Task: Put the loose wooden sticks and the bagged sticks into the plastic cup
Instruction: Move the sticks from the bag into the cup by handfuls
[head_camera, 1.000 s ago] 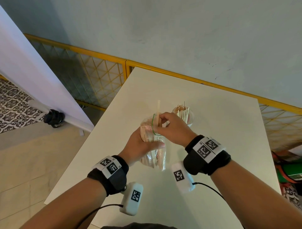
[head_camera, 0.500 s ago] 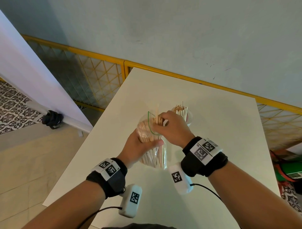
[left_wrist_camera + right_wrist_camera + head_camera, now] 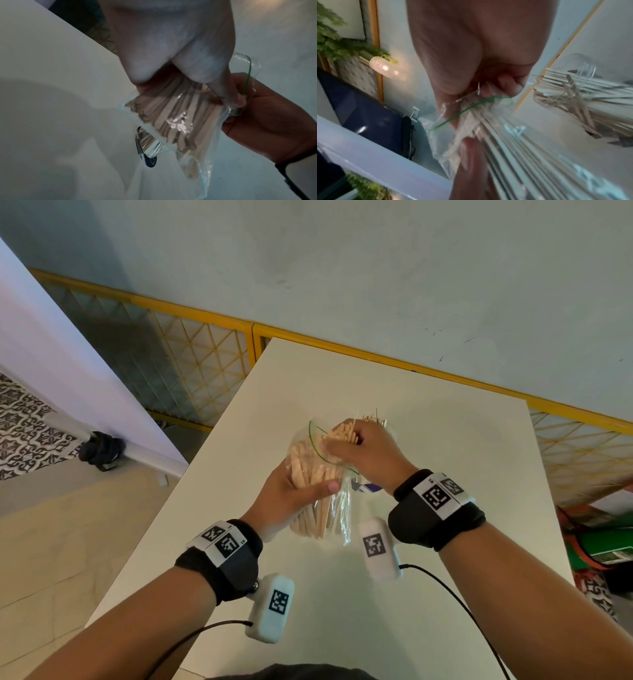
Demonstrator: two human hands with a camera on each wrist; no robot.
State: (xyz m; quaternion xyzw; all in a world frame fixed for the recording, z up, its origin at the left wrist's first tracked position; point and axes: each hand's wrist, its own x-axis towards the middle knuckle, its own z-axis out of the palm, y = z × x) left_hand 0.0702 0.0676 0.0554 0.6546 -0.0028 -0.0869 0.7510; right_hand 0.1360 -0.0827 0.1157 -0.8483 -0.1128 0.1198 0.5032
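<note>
A clear zip bag of flat wooden sticks [image 3: 318, 501] is held above the white table [image 3: 445, 474]. My left hand [image 3: 291, 494] grips it round the middle, thumb across the front. My right hand [image 3: 363, 453] is at the bag's open green-lined mouth, fingers curled on the stick tops and the plastic rim. The left wrist view shows the bag [image 3: 175, 119] from below, with the right hand [image 3: 267, 115] behind it. The plastic cup [image 3: 376, 421], with thin sticks in it, stands just behind my right hand. It is clearer in the right wrist view, the cup [image 3: 573, 83] beside the bag [image 3: 471, 115].
The table's left edge [image 3: 191, 474] drops to a tiled floor. A yellow mesh railing [image 3: 191, 361] and a grey wall run behind the table. A white panel on a black foot [image 3: 101, 450] leans at the left. Green and red items [image 3: 603, 546] sit at the right.
A stick that my right hand held upright above the bag has gone down among the bagged sticks. My right hand has dropped onto the bag's mouth. The left hand keeps its hold.
</note>
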